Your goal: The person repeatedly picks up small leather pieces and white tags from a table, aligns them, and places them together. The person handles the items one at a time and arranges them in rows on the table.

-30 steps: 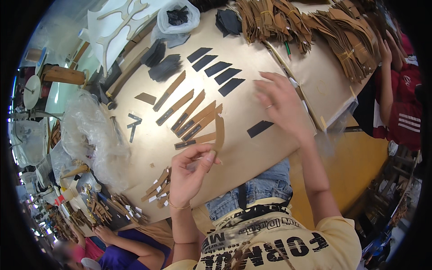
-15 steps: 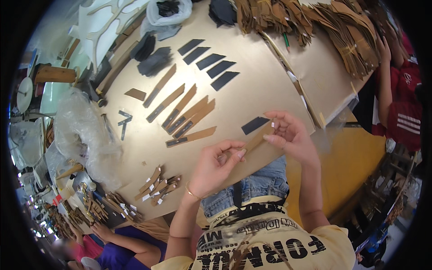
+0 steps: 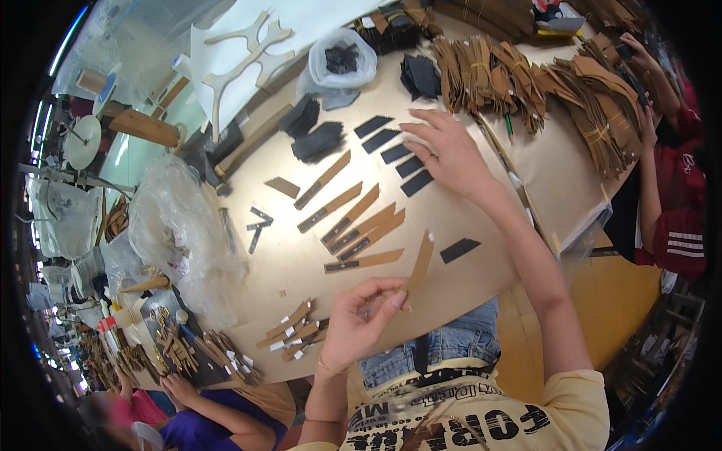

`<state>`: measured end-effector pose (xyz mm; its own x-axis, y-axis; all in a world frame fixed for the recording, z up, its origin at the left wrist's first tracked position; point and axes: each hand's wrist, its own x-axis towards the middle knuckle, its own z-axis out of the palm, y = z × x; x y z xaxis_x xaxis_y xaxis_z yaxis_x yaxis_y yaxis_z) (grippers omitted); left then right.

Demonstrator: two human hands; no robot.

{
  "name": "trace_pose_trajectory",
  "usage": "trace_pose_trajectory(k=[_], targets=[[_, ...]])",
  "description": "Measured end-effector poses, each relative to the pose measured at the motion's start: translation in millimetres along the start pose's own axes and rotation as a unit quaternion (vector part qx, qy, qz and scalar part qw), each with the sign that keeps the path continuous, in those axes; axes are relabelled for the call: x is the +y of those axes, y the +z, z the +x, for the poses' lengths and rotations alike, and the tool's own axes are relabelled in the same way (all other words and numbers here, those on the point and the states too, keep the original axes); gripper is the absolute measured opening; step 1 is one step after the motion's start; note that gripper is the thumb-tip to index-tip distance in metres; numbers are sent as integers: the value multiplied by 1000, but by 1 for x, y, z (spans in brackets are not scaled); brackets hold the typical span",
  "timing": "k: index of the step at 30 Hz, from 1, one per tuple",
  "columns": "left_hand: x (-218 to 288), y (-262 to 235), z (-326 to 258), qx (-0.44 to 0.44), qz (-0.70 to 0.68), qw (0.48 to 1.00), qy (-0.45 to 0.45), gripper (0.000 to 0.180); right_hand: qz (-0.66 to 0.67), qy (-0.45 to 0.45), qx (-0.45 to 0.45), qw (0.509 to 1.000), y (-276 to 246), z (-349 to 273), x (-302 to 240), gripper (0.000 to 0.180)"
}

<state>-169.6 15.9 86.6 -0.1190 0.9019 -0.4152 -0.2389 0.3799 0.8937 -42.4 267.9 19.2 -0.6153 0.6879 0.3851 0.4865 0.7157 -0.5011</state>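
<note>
Pinched between the thumb and fingers of my left hand [image 3: 362, 317] is a tan leather strip [image 3: 420, 264], tilted upward, with a small white tag near its top. My right hand [image 3: 453, 156] reaches over the table, fingers spread and nothing visible in them. Its fingertips hover at a group of black slanted pieces [image 3: 416, 184] laid out in a column; whether they touch one is unclear. One more black piece [image 3: 459, 250] lies alone to the right of the strip. Left of centre, several brown strips with dark patches [image 3: 364, 260] are fanned out on the table.
Bundled brown strips [image 3: 492, 71] line the far side, beside a green pencil [image 3: 509, 128]. Black stacks [image 3: 317, 141] and a clear bag [image 3: 342, 60] stand far left. Crumpled plastic [image 3: 180, 233] covers the left edge. Tagged strips [image 3: 295, 329] lie near left. Co-workers' hands work on both sides.
My right hand has let go of the tan strip and moved far up to the black pieces. The left hand keeps the strip, now tilted more upright. The whole view has shifted.
</note>
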Motion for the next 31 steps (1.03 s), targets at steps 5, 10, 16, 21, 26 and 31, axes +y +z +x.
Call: trace_pose_trajectory(k=[5,10,16,21,26,31], targets=[[-2,-14,-8,-94,36,995,-6,17,-21,51,32,998,1,45,15,25],[-17,-31,-10,-179,264,947,-34,20,-26,131,37,990,-21,69,37,30],[-42,-42,-18,-21,358,925,128,23,-23,31,6,999,-5,83,23,26],[-20,-37,-28,89,325,936,102,26,-6,-111,-98,989,43,127,-14,23],[-3,-43,-33,136,298,937,120,25,-9,-151,-145,978,76,162,-34,34],[-4,-46,-42,169,272,946,47,23,-27,-149,-201,968,79,179,-32,42]])
